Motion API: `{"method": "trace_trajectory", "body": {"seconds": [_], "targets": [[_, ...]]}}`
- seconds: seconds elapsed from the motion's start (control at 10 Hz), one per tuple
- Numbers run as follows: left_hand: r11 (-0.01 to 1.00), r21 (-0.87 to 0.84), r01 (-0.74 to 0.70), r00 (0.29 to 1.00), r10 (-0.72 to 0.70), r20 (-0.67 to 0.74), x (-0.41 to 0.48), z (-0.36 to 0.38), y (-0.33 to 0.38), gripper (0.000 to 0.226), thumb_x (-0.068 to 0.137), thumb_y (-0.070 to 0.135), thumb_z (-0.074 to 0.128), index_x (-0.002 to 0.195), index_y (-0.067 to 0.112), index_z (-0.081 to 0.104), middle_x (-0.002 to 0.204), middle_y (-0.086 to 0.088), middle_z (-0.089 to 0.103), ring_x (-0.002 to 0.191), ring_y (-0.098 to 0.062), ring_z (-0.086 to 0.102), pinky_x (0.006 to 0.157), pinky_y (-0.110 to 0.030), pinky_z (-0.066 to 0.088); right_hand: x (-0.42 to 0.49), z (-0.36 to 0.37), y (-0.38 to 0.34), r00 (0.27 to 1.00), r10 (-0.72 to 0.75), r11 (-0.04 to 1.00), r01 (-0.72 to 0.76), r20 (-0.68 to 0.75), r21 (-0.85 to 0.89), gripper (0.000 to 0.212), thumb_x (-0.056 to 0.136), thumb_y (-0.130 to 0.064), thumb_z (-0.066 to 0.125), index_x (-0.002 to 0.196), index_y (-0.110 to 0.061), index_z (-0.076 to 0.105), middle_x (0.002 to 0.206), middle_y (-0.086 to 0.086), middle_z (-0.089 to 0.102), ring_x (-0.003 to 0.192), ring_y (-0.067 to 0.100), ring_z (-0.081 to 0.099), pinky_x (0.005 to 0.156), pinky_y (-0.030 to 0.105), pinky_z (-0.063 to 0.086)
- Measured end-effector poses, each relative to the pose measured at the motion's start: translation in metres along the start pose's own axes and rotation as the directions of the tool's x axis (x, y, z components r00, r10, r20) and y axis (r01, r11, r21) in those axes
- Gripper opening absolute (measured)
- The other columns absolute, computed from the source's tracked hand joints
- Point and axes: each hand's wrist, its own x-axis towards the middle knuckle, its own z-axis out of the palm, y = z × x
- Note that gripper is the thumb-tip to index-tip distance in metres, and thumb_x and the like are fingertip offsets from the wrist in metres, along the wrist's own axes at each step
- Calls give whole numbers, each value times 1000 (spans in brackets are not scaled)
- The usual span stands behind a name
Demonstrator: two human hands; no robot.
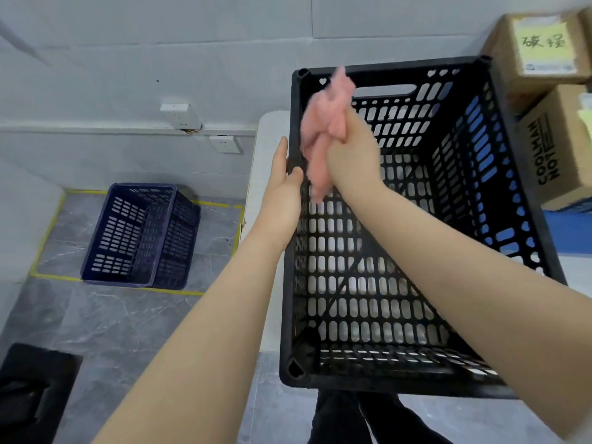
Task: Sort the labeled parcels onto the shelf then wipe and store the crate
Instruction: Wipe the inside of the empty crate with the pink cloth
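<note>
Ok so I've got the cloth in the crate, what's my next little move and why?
Probably drag the pink cloth down along the black crate's left inner wall, toward you. Your right hand grips it bunched against that wall near the far corner. Your left hand holds the same wall's rim, which should steady it, and no parcels show inside.

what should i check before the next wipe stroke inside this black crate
1. Black crate empty of parcels: ok, only its perforated floor shows.
2. Left hand holds the crate's left rim: ok.
3. Right hand grips the pink cloth: ok.
4. Cloth touching the crate wall: cannot tell, it is blurred.
5. Crate fully supported by the white table: cannot tell, its near wall hides the edge.
</note>
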Motion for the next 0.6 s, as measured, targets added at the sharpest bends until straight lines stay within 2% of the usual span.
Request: {"method": "trace_trajectory", "body": {"seconds": [0.1,0.2,0.3,0.4,0.5,0.6], "targets": [[999,-34,6,999,-7,-39,0,3,4,55,98,9,36,148,32,27,131,-19,55,74,-12,58,50,-16,45,-15,18,-20,993,-75,940,39,96,338,58,88,7,38,139,-20,47,138,1,51,110,12,53,87,14,43],[999,-22,23,997,-25,-73,1,4,5,49,100,12,35,144,34,34,117,-13,62,69,-16,58,49,-18,46,-22,37,-13,994,1,828,-64,111,557,50,93,4,40,127,-27,58,126,-8,60,96,-8,57,76,7,44],[999,-4,47,998,-47,-43,1,4,4,50,101,11,30,146,34,30,114,5,62,84,-16,62,62,-22,49,-26,49,8,950,227,750,-310,213,584,25,97,-5,40,83,-17,57,69,-3,55,60,11,52,64,29,52],[999,0,38,999,-38,-39,3,1,0,52,101,6,30,149,27,28,133,8,51,106,4,58,90,-17,48,-53,69,40,950,214,941,-263,229,211,14,94,-4,44,93,-13,55,79,0,56,68,11,50,68,20,46],[1000,-13,20,999,-20,-32,2,1,1,52,100,8,31,148,27,30,146,6,43,131,-9,44,112,-37,34,-65,67,61,872,250,965,-189,422,-182,24,96,-10,44,113,-2,58,112,14,61,100,28,58,81,31,44],[1000,-4,9,999,-9,-39,0,2,1,50,101,11,30,147,30,30,146,12,42,131,-4,43,111,-31,34,-52,67,76,773,332,914,-121,540,-388,32,99,-11,38,124,-1,54,104,10,61,89,22,61,70,26,46]]}}
